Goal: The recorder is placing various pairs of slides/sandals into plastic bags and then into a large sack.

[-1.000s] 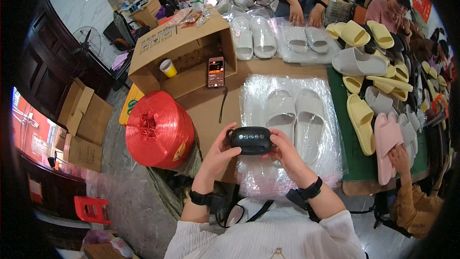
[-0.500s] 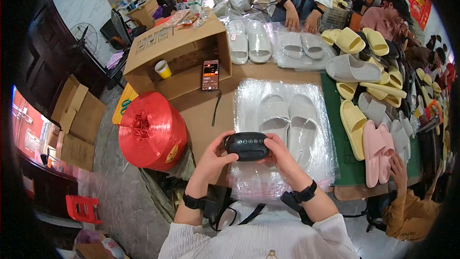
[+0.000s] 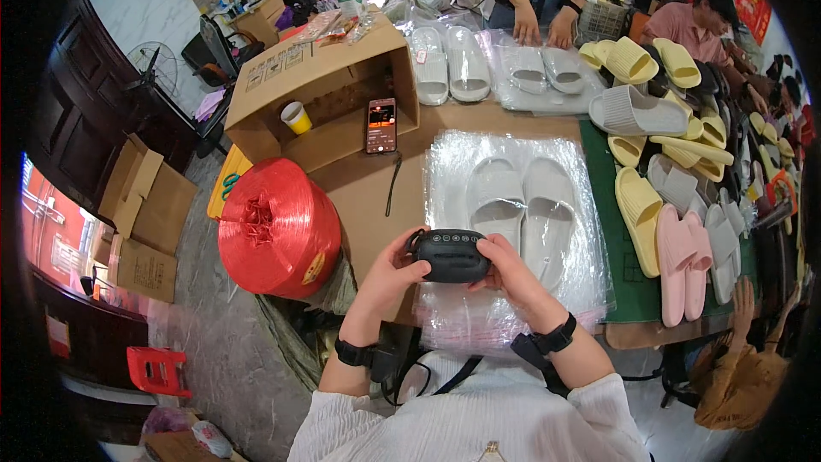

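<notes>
A small black portable speaker [image 3: 453,258] with a row of buttons along its top is held between my two hands. My left hand [image 3: 398,263] grips its left end, thumb on the near side. My right hand [image 3: 505,269] closes on its right end, thumb near the buttons. Beneath and beyond it lies a stack of clear plastic bags [image 3: 445,175], with a pair of grey slippers [image 3: 547,197] on it. Farther off, a phone [image 3: 381,127] with a lit screen leans in the opening of a cardboard box [image 3: 342,77].
A large red roll of plastic twine [image 3: 278,227] stands left. Slippers in yellow [image 3: 637,218], pink [image 3: 677,265] and grey pile up on the green mat [image 3: 605,180] at right. Opposite, a co-worker's hands [image 3: 547,26] rest at bagged slippers. A paper cup [image 3: 297,117] sits in the box.
The whole view has shifted slightly. Both hands still hold the speaker over the bags. At the right, another person's hand has drawn away from the pink slippers.
</notes>
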`<action>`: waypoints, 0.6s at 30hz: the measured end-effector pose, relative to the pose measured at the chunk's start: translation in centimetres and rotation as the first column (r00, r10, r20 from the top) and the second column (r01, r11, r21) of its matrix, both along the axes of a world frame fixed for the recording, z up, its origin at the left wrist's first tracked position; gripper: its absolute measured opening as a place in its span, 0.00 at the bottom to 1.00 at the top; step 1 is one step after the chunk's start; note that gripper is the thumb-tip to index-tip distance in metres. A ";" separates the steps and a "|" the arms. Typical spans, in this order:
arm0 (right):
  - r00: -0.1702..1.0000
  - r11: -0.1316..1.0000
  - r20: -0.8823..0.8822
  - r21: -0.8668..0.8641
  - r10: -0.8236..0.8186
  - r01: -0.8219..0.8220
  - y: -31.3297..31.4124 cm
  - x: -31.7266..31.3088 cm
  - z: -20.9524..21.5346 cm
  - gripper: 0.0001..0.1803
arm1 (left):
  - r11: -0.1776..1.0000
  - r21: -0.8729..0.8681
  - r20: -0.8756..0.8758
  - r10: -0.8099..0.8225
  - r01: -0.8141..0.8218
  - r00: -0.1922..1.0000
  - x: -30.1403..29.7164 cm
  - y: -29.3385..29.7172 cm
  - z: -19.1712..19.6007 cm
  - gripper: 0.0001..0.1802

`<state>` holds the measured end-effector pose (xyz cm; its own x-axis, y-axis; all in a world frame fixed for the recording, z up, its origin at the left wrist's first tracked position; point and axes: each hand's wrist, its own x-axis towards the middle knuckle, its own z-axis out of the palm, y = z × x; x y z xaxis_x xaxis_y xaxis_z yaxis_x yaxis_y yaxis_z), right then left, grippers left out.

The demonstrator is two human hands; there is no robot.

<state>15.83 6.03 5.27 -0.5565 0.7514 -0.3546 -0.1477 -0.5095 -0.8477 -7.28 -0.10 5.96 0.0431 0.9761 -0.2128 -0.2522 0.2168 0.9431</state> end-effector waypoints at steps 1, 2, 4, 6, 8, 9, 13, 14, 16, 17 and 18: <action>1.000 1.000 0.000 -0.002 -0.002 0.002 0.0 0.0 -0.1 0.25 | 1.000 0.003 0.013 -0.003 0.003 1.000 0.1 0.0 0.0 0.39; 1.000 1.000 -0.005 -0.002 0.000 0.000 0.0 0.0 -0.2 0.25 | 1.000 0.002 0.013 -0.004 0.004 1.000 0.1 0.0 0.0 0.39; 1.000 1.000 -0.010 -0.004 0.000 0.000 -0.1 0.0 -0.2 0.25 | 0.999 -0.037 0.003 0.003 -0.003 1.000 0.0 0.0 -0.2 0.38; 1.000 1.000 -0.006 0.007 0.005 -0.005 -0.2 -0.1 -0.1 0.26 | 1.000 -0.025 -0.004 0.013 -0.013 1.000 -0.1 0.0 -0.8 0.38; 1.000 1.000 -0.008 0.008 0.005 -0.005 -0.1 -0.2 -0.1 0.27 | 1.000 -0.013 -0.010 0.021 -0.021 1.000 0.0 0.0 -1.0 0.38; 1.000 1.000 -0.009 0.011 0.003 -0.003 -0.1 -0.1 -0.1 0.28 | 0.999 -0.025 -0.008 0.025 -0.025 1.000 0.1 0.1 -0.9 0.38; 1.000 1.000 -0.014 0.017 0.011 -0.011 -0.2 -0.1 0.3 0.28 | 0.996 -0.082 0.019 0.020 -0.019 1.000 0.0 0.1 -0.4 0.40; 1.000 1.000 -0.007 0.016 0.003 -0.003 -0.2 -0.1 0.4 0.28 | 0.996 -0.082 0.017 0.022 -0.020 1.000 0.1 0.1 -0.4 0.40; 1.000 1.000 -0.001 0.016 -0.002 0.002 -0.1 -0.2 0.5 0.28 | 0.999 0.028 -0.032 0.039 -0.039 0.999 0.2 -0.1 -0.5 0.44; 0.999 0.999 0.032 0.047 0.004 -0.006 -0.1 -0.3 0.5 0.27 | 0.999 0.029 -0.032 0.039 -0.038 0.999 0.0 0.0 -0.4 0.44; 0.998 0.997 0.064 0.079 0.010 -0.015 -0.1 -0.3 0.5 0.27 | 0.998 0.049 -0.124 -0.021 0.027 0.992 -0.3 0.1 -0.2 0.46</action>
<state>15.49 5.98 5.75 -0.5441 0.7717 -0.3292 -0.0859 -0.4416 -0.8931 -7.60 -0.05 5.79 0.0432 0.9848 -0.1680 -0.1282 0.1723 0.9767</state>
